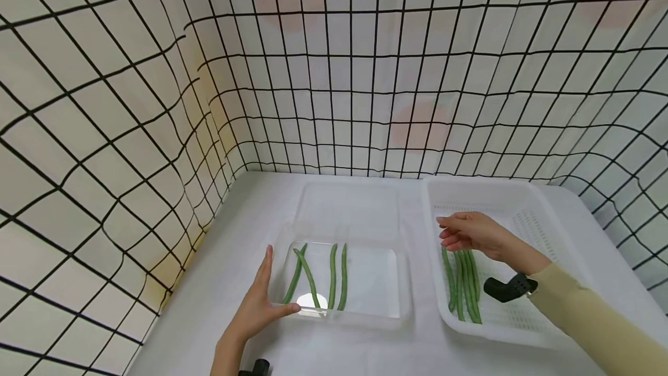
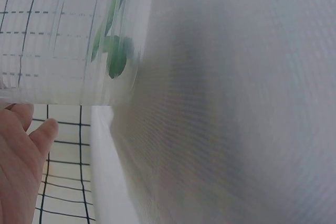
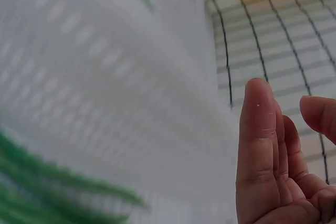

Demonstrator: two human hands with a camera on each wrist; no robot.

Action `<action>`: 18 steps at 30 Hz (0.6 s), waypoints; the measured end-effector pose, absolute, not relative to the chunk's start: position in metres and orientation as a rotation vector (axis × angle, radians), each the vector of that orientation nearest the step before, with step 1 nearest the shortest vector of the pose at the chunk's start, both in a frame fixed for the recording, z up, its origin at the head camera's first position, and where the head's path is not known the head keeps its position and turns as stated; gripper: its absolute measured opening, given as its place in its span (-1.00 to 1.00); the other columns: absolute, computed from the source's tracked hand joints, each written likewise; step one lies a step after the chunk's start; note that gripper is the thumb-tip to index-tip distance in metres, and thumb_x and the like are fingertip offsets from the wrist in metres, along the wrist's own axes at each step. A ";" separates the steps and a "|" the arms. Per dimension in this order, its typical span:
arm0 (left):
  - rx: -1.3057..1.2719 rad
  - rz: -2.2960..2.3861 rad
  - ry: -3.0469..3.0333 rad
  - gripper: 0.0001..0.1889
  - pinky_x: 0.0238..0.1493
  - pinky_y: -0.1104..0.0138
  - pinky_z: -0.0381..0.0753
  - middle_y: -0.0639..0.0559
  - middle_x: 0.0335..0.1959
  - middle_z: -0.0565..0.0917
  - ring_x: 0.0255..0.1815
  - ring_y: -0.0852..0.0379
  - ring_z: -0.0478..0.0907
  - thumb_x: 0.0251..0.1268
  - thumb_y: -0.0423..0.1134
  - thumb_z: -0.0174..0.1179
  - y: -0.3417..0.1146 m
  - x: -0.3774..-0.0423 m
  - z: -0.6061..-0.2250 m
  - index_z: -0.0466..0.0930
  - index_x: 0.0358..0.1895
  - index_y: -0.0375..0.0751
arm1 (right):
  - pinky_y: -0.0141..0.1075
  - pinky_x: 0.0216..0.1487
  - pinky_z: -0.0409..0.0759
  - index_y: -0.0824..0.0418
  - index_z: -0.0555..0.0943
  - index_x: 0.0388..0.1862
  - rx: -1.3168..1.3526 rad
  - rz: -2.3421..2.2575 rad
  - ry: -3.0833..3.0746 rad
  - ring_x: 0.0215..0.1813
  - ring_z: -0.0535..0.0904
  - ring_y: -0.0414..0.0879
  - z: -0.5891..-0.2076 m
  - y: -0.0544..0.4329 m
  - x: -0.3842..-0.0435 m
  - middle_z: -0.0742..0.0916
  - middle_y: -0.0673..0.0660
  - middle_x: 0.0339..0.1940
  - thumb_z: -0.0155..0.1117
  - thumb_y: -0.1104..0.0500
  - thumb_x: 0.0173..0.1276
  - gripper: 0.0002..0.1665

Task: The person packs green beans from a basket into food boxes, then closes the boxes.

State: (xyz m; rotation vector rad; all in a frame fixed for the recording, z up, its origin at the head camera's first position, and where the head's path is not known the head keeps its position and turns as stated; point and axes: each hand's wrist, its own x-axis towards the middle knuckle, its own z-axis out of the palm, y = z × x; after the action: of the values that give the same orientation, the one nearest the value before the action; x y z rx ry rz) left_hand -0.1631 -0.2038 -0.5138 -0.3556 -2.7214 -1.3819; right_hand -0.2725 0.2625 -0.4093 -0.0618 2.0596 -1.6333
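My left hand [image 1: 258, 306] rests against the left side of a clear plastic box [image 1: 360, 321], its fingers straight along the wall and its thumb at the front rim. Several green beans [image 1: 333, 274] lie in the box, two of them crossed at the left. In the left wrist view the fingertips [image 2: 46, 129] are by the box's edge. Over the white perforated basket [image 1: 548, 231], my right hand [image 1: 475, 234] hovers with loosely bent fingers and nothing in them. Below it, several green beans [image 1: 466, 283] lie side by side along the basket's left part.
Behind the clear box lies a flat translucent lid [image 1: 347, 202] on the white tabletop [image 1: 229, 237]. A black wire grid [image 1: 365, 91] walls off the back and both sides. Dark wrist devices [image 1: 508, 288] are on both wrists.
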 end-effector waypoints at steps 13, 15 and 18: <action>-0.341 -1.393 -2.704 0.37 0.25 -0.27 0.00 0.12 0.53 -0.22 0.48 -0.13 -0.17 -0.28 0.17 0.52 -0.205 -0.161 -0.515 -0.42 0.51 0.25 | -0.26 -0.32 0.65 0.44 0.53 -0.24 0.263 -1.329 2.211 -0.46 0.66 -0.09 -0.462 0.342 -0.266 0.66 0.16 -0.47 0.24 -0.05 0.35 -0.50; -0.347 -1.394 -2.700 0.37 0.27 -0.25 0.00 0.13 0.53 -0.22 0.48 -0.11 -0.18 -0.29 0.20 0.51 -0.205 -0.162 -0.515 -0.42 0.51 0.24 | -0.29 -0.36 0.65 0.41 0.53 -0.30 0.295 -1.282 2.221 -0.49 0.64 -0.11 -0.469 0.346 -0.264 0.64 0.15 -0.50 0.27 -0.04 0.32 -0.53; -0.354 -1.401 -2.692 0.37 0.28 -0.23 0.00 0.14 0.53 -0.22 0.48 -0.09 -0.18 -0.30 0.23 0.50 -0.204 -0.162 -0.515 -0.41 0.52 0.24 | -0.31 -0.40 0.63 0.38 0.53 -0.36 0.295 -1.216 2.255 -0.55 0.61 -0.15 -0.479 0.351 -0.261 0.63 0.13 -0.54 0.29 -0.04 0.31 -0.55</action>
State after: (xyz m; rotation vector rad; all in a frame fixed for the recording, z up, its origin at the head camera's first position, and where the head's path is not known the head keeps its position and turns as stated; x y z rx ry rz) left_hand -0.1622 -0.2045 -0.5148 -0.3536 -2.6918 -1.4007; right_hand -0.2614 0.3515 -0.4793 0.2953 2.2554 -1.2162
